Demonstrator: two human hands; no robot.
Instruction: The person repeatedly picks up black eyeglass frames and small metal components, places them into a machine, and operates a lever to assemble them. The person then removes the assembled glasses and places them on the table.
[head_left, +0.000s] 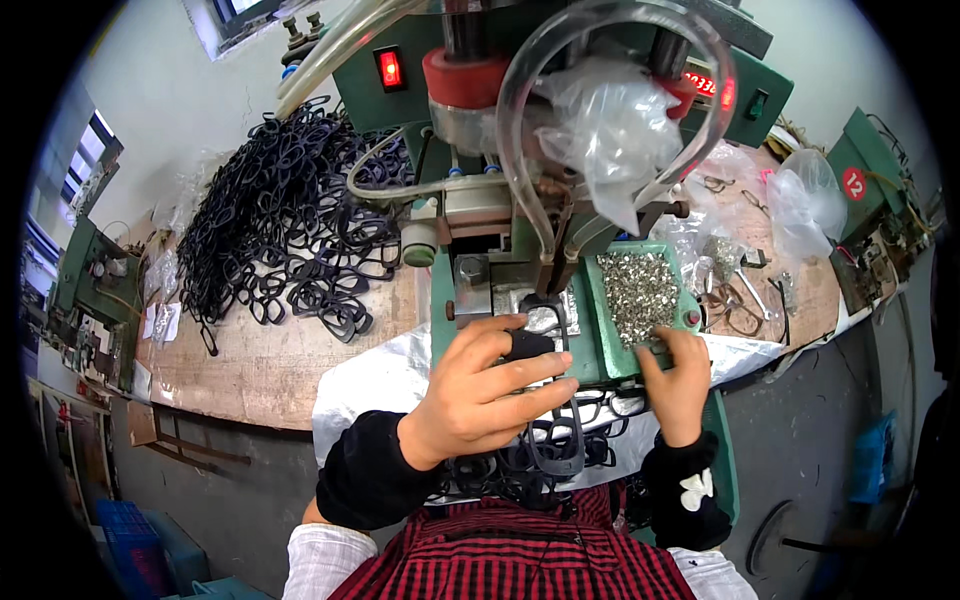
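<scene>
My left hand [485, 390] is closed on a black eyeglass frame [572, 440], which stands lengthwise with its far end under the head of a green press [555, 275]. A black cover wraps one of that hand's fingers. My right hand [680, 380] rests at the near edge of a green tray [607, 335] beside the press. Its thumb and forefinger are curled close together by the small silvery metal parts [637, 295] in the tray. Whatever lies between those fingertips is too small to make out. More black eyeglass frames [490, 475] lie below my hands, near my lap.
A big heap of dark eyeglass frames [290, 220] covers the wooden table on the left. Clear tubes [510, 130] and a plastic bag [615, 130] hang from the press. At right lie loose brown frames [735, 310] and plastic bags; another green machine [870, 180] stands beyond.
</scene>
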